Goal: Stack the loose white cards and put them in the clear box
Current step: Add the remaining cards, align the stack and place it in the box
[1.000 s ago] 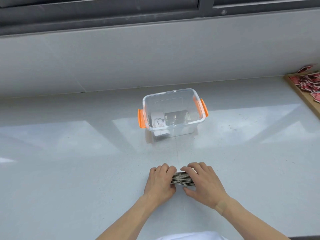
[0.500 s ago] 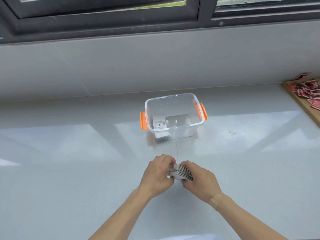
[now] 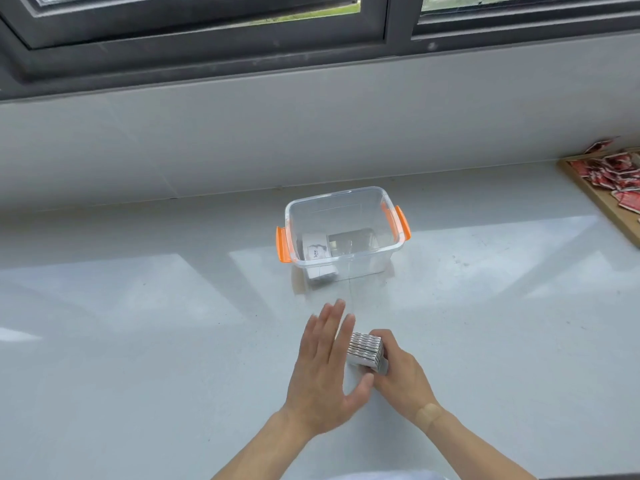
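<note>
A thick stack of white cards [image 3: 366,351] stands on edge just above the white counter, gripped by my right hand [image 3: 398,375]. Flat against the stack's left side lies my left hand [image 3: 323,368], fingers stretched out and holding nothing. The clear box [image 3: 346,233] with orange side latches stands a short way beyond the hands. Inside it, at the left, lies a white card [image 3: 316,249] printed with the word "love".
A wooden tray [image 3: 602,199] with several red and white packets sits at the far right edge of the counter. Behind the box rises a grey wall under a dark window frame [image 3: 398,29].
Both hands held the stack flat on the counter, then lifted and turned it on edge. My left hand has let go and opened flat against its side.
</note>
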### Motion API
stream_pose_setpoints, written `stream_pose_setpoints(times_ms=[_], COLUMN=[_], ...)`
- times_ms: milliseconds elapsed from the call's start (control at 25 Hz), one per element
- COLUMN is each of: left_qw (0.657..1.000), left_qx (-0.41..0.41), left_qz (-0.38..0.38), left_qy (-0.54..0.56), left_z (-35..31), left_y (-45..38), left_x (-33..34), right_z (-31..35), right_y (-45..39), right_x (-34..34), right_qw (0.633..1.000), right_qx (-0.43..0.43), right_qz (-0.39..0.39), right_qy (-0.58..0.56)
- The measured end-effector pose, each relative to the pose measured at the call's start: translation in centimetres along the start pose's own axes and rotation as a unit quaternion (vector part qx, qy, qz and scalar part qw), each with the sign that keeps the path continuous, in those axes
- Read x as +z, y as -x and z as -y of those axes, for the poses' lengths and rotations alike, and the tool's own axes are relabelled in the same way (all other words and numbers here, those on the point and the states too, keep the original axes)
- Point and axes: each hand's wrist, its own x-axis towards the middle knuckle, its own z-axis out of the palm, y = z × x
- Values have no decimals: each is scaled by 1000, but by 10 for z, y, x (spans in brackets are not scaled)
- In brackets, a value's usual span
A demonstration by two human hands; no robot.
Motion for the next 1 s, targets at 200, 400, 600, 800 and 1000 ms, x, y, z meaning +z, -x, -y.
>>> stream_pose_setpoints(times_ms=[200, 400, 600, 800, 1000], left_qw=[992, 981, 975, 830, 767], left_qx=[29, 15, -139, -356, -381], left_qz=[94, 154, 134, 153, 171], left_qy=[-84, -114, 111, 400, 487], left_z=[-5, -5, 7, 15, 11], left_y=[4, -3, -15, -26, -46], left_x=[7, 10, 6, 13, 14], right_z=[1, 0, 2, 5, 17], right_y=[1, 0, -13, -31, -51], right_x=[1, -1, -17, -53, -83], right_qw=[1000, 999, 999, 986, 976], right_qx=[10, 20, 20, 23, 39], right_qz=[4, 1, 19, 160, 201], right_qy=[-16, -31, -42, -31, -79])
